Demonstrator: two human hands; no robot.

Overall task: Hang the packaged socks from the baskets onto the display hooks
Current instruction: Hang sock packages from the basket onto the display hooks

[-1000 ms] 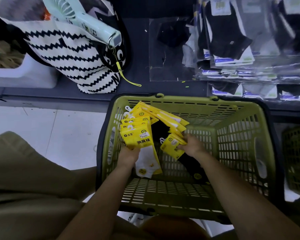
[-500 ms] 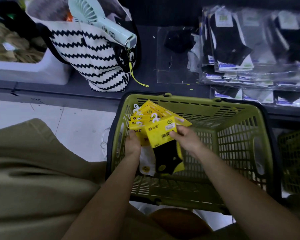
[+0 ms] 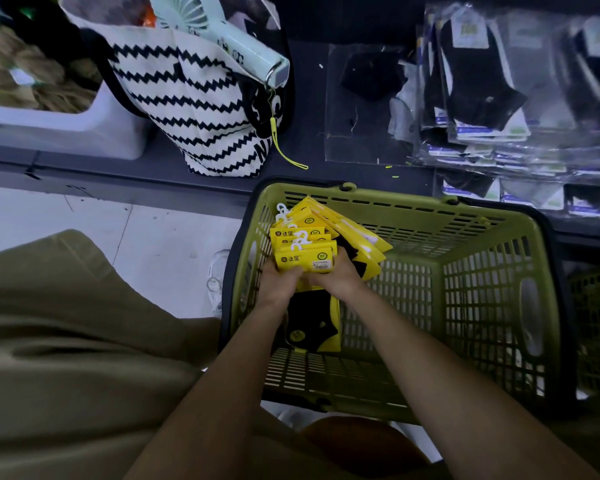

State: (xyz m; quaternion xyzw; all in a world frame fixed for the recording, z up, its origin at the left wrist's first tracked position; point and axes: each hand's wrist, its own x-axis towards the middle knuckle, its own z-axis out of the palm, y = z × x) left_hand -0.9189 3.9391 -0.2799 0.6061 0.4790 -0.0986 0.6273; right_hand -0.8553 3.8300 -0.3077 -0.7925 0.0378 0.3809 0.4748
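While your left hand (image 3: 278, 282) and right hand (image 3: 336, 275) both curl round the near end of the yellow sock packs (image 3: 303, 259), the stack sits mid-frame over the green basket (image 3: 430, 209). Its long axis runs up-frame, with the white hanger loops (image 3: 297, 240) farthest from you.

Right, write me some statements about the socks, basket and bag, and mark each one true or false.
1. The left hand and right hand both hold the yellow packs. True.
2. The packs are over the green basket. True.
3. The fan lies in the basket. False: it rests on the zigzag bag.
4. The shelf socks at upper right are red. False: they are black.
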